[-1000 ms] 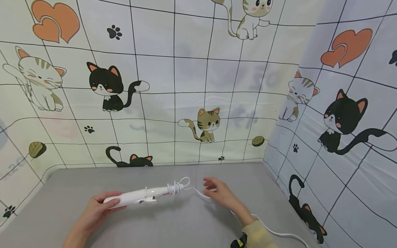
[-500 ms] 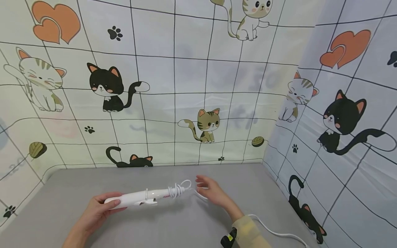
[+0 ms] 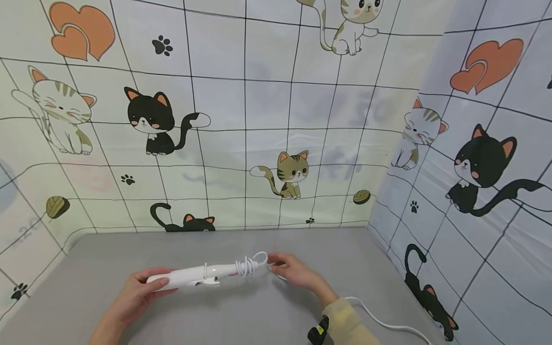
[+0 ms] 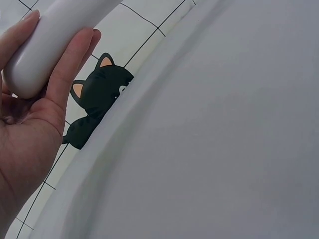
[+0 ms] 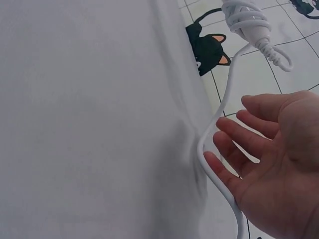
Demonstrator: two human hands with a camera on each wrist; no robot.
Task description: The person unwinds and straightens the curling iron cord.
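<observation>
A white wand-shaped appliance, apparently a curling iron, is held up above the grey surface, almost level. My left hand grips its thick rounded end between thumb and fingers, as the left wrist view also shows on the smooth white body. Several turns of white cord wrap its thin right end. Just beyond that end is my right hand, its fingertips close to the cord. In the right wrist view its fingers are loosely bent, with the hanging cord passing beside the little finger.
The grey padded surface spreads below both hands. Cat-printed cloth walls enclose it at the back and sides. The trailing cord runs across the surface toward the front right.
My right hand has moved left and slightly down, close to the wrapped end of the curling iron. My left hand and the iron have hardly moved.
</observation>
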